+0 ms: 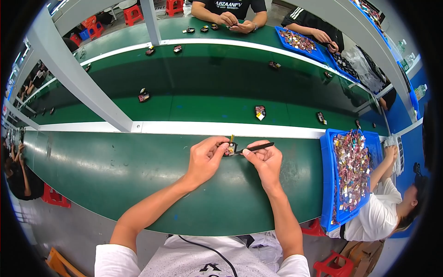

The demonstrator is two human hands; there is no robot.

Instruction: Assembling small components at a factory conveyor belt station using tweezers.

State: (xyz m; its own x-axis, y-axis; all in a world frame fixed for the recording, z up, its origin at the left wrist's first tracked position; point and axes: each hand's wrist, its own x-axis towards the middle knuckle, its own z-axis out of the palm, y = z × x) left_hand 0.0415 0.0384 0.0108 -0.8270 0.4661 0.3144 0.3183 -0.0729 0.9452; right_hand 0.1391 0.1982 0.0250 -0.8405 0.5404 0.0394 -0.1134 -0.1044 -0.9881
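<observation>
White shirt point(184, 258), right hand point(266, 162) holding apparent tool point(262, 146), green worktable point(138, 159), red stool point(333, 266)

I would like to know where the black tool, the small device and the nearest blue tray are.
Black tool point(263, 146), head view: on its handle.
Small device point(231, 149), head view: on its visible face.
Nearest blue tray point(327, 180), head view: on its left wall.

Wide fisheye, on head of that wearer point(170, 261), sits close above near edge of the bench point(115, 175), facing down and forward, view running past far edge.
</observation>
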